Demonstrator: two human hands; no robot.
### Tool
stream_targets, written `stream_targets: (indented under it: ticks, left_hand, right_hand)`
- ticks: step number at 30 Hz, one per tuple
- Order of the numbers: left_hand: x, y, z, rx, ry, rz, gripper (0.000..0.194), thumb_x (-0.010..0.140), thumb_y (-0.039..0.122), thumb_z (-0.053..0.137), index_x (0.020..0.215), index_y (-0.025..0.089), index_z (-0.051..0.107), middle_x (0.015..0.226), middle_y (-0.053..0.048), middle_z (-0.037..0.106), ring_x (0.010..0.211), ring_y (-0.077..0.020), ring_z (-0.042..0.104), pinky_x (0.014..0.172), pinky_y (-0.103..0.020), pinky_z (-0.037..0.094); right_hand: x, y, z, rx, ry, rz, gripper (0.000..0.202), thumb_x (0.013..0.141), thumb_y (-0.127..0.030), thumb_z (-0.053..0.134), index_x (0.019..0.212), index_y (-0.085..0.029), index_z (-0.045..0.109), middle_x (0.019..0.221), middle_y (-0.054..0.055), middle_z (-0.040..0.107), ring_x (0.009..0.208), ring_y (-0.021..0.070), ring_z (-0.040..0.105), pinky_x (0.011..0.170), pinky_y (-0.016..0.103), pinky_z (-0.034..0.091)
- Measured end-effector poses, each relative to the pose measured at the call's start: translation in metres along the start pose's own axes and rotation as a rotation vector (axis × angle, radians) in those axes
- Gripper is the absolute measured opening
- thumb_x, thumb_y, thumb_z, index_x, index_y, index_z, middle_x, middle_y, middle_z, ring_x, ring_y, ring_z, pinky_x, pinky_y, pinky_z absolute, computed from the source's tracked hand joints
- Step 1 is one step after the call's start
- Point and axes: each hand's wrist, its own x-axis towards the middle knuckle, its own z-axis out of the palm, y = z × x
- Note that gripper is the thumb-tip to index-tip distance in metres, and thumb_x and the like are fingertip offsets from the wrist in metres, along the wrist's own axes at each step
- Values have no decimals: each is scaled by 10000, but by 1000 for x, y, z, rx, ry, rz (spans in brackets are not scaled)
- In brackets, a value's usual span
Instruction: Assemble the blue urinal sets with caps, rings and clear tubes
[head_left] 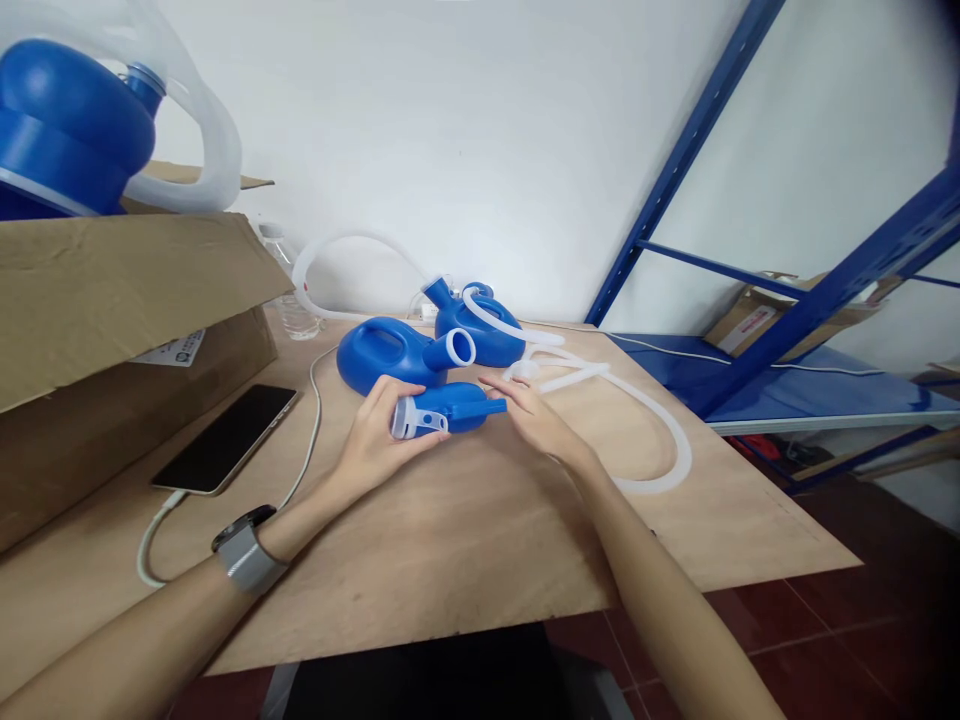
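My left hand (pixel 380 432) is wrapped around the collar end of a blue plastic funnel piece (pixel 466 400), which has a clear ring and strap at that end. The piece lies sideways above the table, its narrow spout pointing right. Beside the spout is my right hand (pixel 536 415), fingers stretched out; whether it touches the spout I cannot tell. Just behind sits a blue urinal bottle (pixel 361 362) with a handle hole and an open, pale-rimmed neck. A second blue bottle (pixel 480 331) stands behind it. A white tube (pixel 679 440) curls on the table to the right.
At left, an open cardboard box (pixel 135 300) carries another blue bottle (pixel 75 120) with a coiled tube. A phone (pixel 229 438) on a white cable lies by the box, near a clear plastic bottle (pixel 296 305). Blue metal shelving (pixel 795 390) stands beyond the table's (pixel 675 545) right edge.
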Motion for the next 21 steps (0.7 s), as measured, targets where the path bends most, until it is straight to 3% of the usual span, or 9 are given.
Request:
stream_targets:
  ticks: [2,5,9,12,17,21]
  left_hand:
    - [-2,0,1,-8,-18,48,448,829,446,840,1144,236,599,1057,-42,648,972,-234,673,835,-391,586]
    - [-4,1,1,-12,-78,120,439,860,434,814,1190,242,596,1098,-56,641,989,-234,678,830,-390,597]
    - [-6,-1,3,-13,-89,158,453,865,419,817,1214,242,589,1117,-64,632,1015,-236,684,835,-388,609]
    - [-6,-2,5,-8,-61,159,462,860,415,823,1215,237,587,1123,-71,635,1032,-245,685,858,-406,613]
    - [-10,-1,8,87,-84,226,424,908,440,764,1236,235,591,1152,-88,633,1020,-250,709,780,-373,632]
    - [-16,-2,8,196,-135,293,394,945,449,708,1263,246,592,1186,-102,644,967,-255,734,699,-352,633]
  right_hand:
    - [3,-3,2,2,19,112,455,1052,-462,357,1077,-222,743,1120,73,757,1137,281,641,1064,434,435]
    - [7,-3,7,22,-23,219,531,1010,-605,431,828,-199,721,831,43,730,914,258,650,916,373,480]
    - [11,1,12,34,-6,241,538,973,-642,473,796,-190,704,765,37,694,812,236,632,768,317,476]
    - [12,1,14,11,49,265,523,982,-621,461,811,-191,705,785,42,697,829,238,630,760,315,460]
    - [14,0,13,-77,117,340,431,983,-514,486,817,-201,732,783,46,708,892,249,636,862,354,437]
    - [12,8,6,-142,134,375,399,987,-440,461,833,-205,745,832,63,734,954,267,646,1006,450,381]
